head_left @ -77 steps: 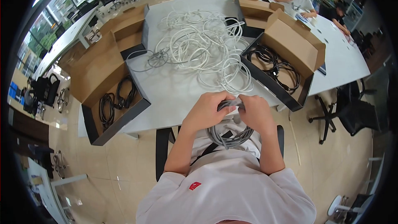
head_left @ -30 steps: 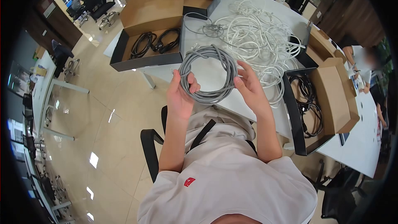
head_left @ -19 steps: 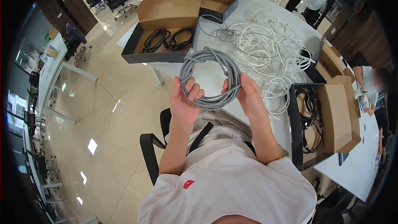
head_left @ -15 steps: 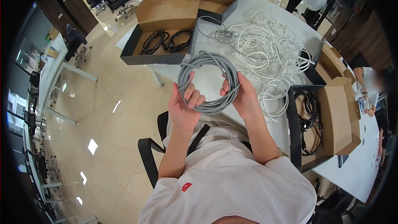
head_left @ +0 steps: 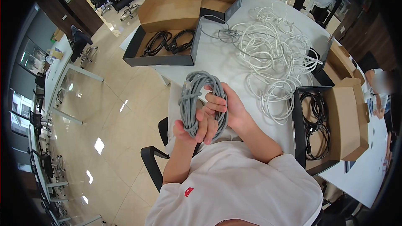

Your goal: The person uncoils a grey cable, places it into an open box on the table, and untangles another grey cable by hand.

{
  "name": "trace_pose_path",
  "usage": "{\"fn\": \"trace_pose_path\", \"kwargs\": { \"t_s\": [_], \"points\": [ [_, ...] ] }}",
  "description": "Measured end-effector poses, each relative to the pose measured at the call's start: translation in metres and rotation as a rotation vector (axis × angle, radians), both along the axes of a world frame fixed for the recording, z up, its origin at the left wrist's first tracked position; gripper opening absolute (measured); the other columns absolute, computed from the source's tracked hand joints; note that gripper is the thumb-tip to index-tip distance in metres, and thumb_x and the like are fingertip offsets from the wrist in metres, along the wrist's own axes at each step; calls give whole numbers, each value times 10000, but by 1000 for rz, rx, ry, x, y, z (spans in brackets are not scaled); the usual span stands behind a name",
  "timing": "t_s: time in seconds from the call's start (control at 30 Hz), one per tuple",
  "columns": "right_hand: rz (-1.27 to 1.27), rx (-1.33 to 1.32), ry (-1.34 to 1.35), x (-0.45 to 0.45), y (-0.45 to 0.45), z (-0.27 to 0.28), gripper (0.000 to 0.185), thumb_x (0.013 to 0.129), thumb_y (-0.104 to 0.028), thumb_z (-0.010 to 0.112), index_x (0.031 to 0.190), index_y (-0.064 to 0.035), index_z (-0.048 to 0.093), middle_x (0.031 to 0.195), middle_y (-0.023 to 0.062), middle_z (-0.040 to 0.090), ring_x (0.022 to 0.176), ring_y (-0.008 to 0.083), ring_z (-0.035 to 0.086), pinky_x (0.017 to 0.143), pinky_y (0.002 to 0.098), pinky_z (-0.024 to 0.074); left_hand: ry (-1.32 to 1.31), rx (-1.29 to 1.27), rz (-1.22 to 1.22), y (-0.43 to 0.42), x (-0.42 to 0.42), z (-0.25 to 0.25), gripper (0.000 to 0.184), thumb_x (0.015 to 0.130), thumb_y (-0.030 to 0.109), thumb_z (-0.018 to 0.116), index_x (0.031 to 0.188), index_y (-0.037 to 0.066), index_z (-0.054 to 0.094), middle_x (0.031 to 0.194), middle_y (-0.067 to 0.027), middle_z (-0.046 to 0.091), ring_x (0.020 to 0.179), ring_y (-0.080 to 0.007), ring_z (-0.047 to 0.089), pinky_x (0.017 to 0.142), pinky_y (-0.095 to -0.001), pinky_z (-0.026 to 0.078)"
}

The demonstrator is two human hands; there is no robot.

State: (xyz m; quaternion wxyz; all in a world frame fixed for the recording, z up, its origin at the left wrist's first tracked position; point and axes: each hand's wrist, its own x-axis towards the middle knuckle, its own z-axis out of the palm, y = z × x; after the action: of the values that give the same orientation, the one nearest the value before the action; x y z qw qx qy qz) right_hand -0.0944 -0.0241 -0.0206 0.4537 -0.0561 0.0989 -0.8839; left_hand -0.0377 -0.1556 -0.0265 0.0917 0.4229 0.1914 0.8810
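A coiled grey network cable [head_left: 191, 84] is held up in front of my chest, near the table's front edge. My left hand [head_left: 197, 127] grips the lower part of the coil, its fingers reaching through the ring. On the right side of the coil, my right hand [head_left: 226, 105] has its fingers curled round the strands. The coil is turned partly sideways, and a clear plug shows at its upper left. Beyond my right hand lies a loose tangle of white cables [head_left: 268, 50], with a thinner grey cable [head_left: 228, 34] at its left.
An open box [head_left: 161, 61] with black power cables stands at the back left, another open box [head_left: 234, 8] behind it. To the right, an open box [head_left: 299, 121] holds black cables. A chair armrest [head_left: 150, 155] is beside me. A person [head_left: 379, 88] sits at far right.
The grey coil has turned from facing me to partly sideways and shifted slightly down and left. My hands have come closer together, the right one moving left.
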Motion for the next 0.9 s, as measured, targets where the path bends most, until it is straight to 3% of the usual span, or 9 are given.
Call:
{"fn": "trace_pose_path", "kwargs": {
  "t_s": [0.17, 0.33, 0.43, 0.47, 0.57, 0.6, 0.7, 0.73, 0.9],
  "points": [
    [38, -84, 47, 0, 5, -3, 330, 993, -298, 352, 985, -88, 606, 504, -78, 379, 396, 62, 337, 561, 243, 369, 71, -78, -1, 11, 0, 13, 631, 947, 604, 431, 1198, 48, 591, 616, 22, 627, 549, -157, 592, 516, -262, 387],
    [-1, -88, -104, 10, 9, -8, 346, 982, -329, 369, 980, -75, 605, 492, -72, 379, 395, 60, 330, 550, 236, 370, 3, -213, 35, 11, 4, 0, 760, 915, 676, 393, 1152, -22, 581, 618, -15, 618, 623, -205, 628, 565, -272, 499],
    [-16, -154, 24, 14, 12, -16, 353, 978, -339, 386, 959, -58, 598, 482, -59, 382, 393, 66, 331, 467, 212, 327, 234, -199, -207, 20, -18, 0, 672, 923, 592, 474, 1151, -33, 570, 725, -60, 669, 685, -260, 661, 597, -278, 525],
    [-14, -150, -7, 16, 15, -15, 430, 985, -396, 398, 818, -53, 597, 487, -44, 404, 399, 78, 358, 424, 200, 339, 372, -187, -339, 26, -23, 6, 643, 924, 564, 503, 1156, -32, 567, 762, -73, 684, 703, -277, 669, 601, -282, 527],
    [-28, -201, 37, 23, 25, -11, 452, 996, -395, 373, 753, -73, 579, 483, -40, 429, 390, 76, 368, 425, 195, 346, 364, -293, -188, 33, -12, 15, 577, 940, 516, 509, 1005, -52, 594, 687, -114, 659, 571, -276, 625, 591, -309, 517],
    [-37, -173, 5, 25, 30, -11, 498, 1002, -426, 352, 691, -89, 547, 503, -22, 452, 431, 95, 412, 457, 220, 382, 353, -290, -185, 37, -12, 19, 554, 946, 498, 510, 992, -48, 597, 676, -118, 658, 554, -273, 620, 585, -316, 510],
    [-254, -61, 174, 25, 32, -17, 554, 1001, -507, 329, 830, -64, 614, 628, 31, 569, 616, 133, 549, 608, 252, 453, 103, -238, -231, 44, -5, 24, 533, 941, 493, 525, 988, -32, 605, 671, -121, 659, 547, -261, 618, 593, -330, 494],
    [-335, 59, 172, 28, 35, -12, 570, 999, -532, 310, 922, -54, 611, 689, 39, 595, 684, 142, 563, 666, 264, 452, 197, -172, -323, 44, -20, 18, 527, 913, 492, 569, 1026, -21, 607, 672, -118, 653, 595, -265, 625, 630, -333, 480],
    [-633, 349, 155, 37, 38, -15, 720, 986, -624, 208, 1193, -39, 574, 949, 67, 669, 940, 165, 589, 904, 316, 421, 14, -155, -185, 32, -35, 28, 565, 889, 468, 629, 1189, -5, 551, 978, -127, 664, 877, -255, 653, 710, -336, 464]
  ]
}}
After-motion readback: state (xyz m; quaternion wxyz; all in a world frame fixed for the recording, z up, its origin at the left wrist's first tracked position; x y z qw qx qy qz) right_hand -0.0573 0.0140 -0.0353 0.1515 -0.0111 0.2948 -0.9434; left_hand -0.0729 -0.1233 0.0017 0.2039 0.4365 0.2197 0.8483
